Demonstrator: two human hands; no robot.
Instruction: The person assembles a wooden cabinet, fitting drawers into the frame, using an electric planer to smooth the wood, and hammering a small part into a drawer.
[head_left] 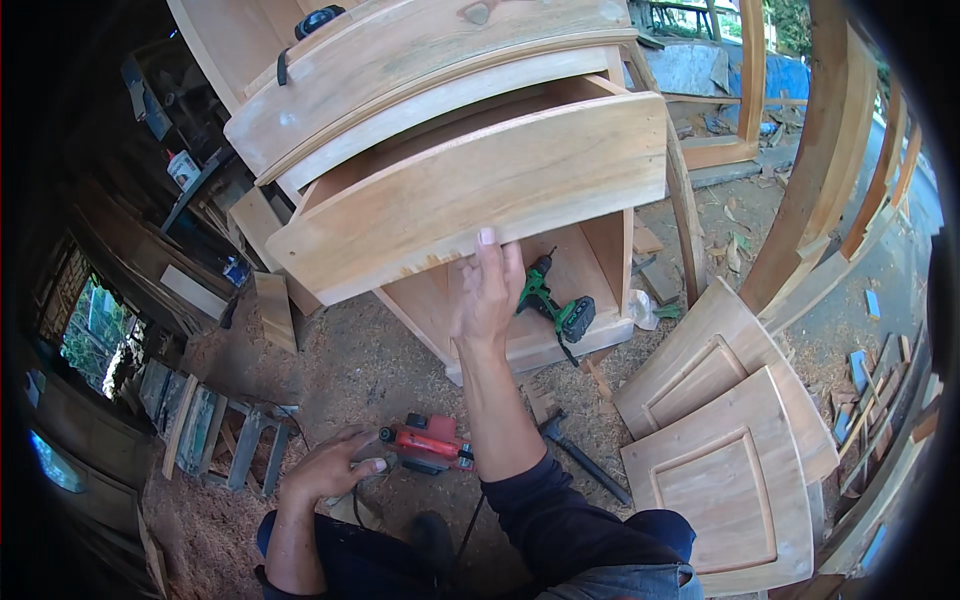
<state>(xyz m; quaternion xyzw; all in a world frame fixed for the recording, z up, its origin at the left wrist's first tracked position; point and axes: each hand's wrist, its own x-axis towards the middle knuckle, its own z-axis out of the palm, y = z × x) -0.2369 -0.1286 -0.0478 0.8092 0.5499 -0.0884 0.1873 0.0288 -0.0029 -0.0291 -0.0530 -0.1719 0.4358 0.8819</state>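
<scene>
My right hand (pixel 487 290) is at the lower edge of a pale wooden drawer (pixel 480 190), one digit lying on its front face and the others partly hidden at the edge. The drawer is pulled partway out of an unpainted wooden cabinet (pixel 430 85). My left hand (pixel 335 465) is low, fingers apart and holding nothing. Just right of it, a red electric planer (pixel 430 443) rests on the floor. A green and black cordless drill (pixel 550 303) lies in the compartment beneath the drawer.
A hammer (pixel 585 457) lies on the shaving-strewn floor beside my right arm. Two panelled wooden doors (pixel 715 490) lean at the right. Wooden frames (pixel 815 170) stand beyond them. Boards (pixel 270 310) and a slatted wooden piece (pixel 225 440) are on the left. A cord (pixel 470 520) runs near my foot.
</scene>
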